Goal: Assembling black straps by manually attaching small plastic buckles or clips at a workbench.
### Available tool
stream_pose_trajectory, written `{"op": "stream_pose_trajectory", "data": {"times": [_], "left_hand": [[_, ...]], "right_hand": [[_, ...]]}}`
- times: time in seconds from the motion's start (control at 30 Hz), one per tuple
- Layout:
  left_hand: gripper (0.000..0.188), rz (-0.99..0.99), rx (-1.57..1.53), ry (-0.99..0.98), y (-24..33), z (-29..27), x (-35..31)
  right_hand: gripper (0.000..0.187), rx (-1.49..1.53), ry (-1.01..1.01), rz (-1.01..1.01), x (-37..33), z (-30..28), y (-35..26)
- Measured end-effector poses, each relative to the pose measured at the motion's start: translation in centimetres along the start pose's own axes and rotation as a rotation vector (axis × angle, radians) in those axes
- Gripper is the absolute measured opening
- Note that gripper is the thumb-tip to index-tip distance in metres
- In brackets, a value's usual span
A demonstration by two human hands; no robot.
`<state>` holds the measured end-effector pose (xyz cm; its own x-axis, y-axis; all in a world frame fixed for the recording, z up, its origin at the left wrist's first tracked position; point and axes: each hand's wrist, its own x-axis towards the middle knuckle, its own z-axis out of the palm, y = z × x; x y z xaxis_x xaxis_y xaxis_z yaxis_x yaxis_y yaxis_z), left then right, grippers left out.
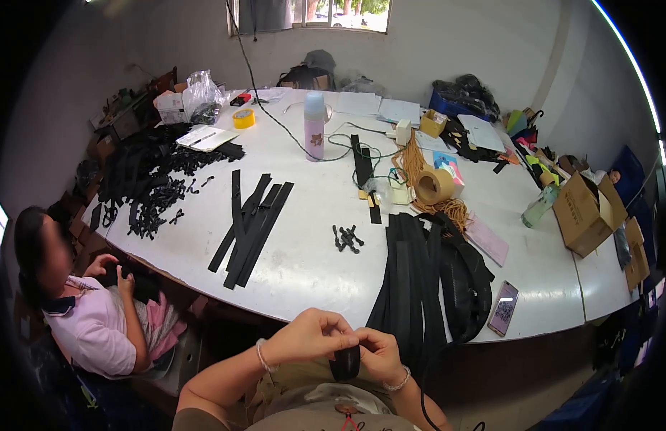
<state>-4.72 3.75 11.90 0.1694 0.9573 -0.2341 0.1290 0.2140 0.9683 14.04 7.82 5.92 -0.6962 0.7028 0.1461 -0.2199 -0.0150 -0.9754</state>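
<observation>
Close to my body, at the table's front edge, a black strip (345, 365) that looks like zipper tape hangs from my fingers. My left hand (313, 336) pinches its upper end with thumb and fingertips. Pressed up against it, my right hand (380, 355) also grips the strip near its top. Whether a small part sits between the fingertips is hidden. Right of my hands, a bundle of long black strips (406, 276) drapes over the edge. Ahead lies a small group of black zipper pulls (347, 239). Several flat black strips (252, 228) lie crossed to the left.
At the left sits another person (96, 323), holding something dark. A heap of black strips and pulls (142, 172) covers the table's far left. Behind stand a spray can (314, 128) and yellow tape (243, 118). Rightward are brown tape (433, 186), a phone (503, 309) and a cardboard box (583, 219).
</observation>
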Motion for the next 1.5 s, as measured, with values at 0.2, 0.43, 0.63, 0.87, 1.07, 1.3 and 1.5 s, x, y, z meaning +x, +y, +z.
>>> {"op": "stream_pose_trajectory", "data": {"times": [0.2,0.43,0.63,0.87,1.07,1.3,1.5], "left_hand": [[0.02,-0.08,-0.288,-0.12,-1.1,-1.9,2.5],[0.022,-0.075,-0.441,-0.138,-1.3,-2.2,3.2],[0.019,-0.087,-0.454,-0.153,-1.3,-1.8,2.5],[0.016,-0.066,-0.378,-0.25,-2.3,-1.2,1.1],[0.017,-0.163,-0.491,-0.201,-3.1,-0.7,1.7],[0.021,-0.203,-0.588,-0.207,-4.7,-1.4,2.3],[0.022,-0.142,-0.598,-0.072,-5.0,-1.0,2.4]], "right_hand": [[0.014,0.044,-0.004,0.129,2.0,0.5,-0.8],[0.013,0.09,0.038,0.045,2.4,0.4,0.2],[0.008,-0.214,0.109,-0.096,1.6,1.2,0.5],[0.006,-0.398,0.066,-0.235,-0.5,2.1,-1.2],[0.008,-0.248,0.148,-0.062,-0.6,1.6,1.4],[0.012,-0.055,0.161,0.156,0.6,1.9,1.4],[0.006,-0.263,0.171,-0.048,1.2,1.5,1.6]]}}
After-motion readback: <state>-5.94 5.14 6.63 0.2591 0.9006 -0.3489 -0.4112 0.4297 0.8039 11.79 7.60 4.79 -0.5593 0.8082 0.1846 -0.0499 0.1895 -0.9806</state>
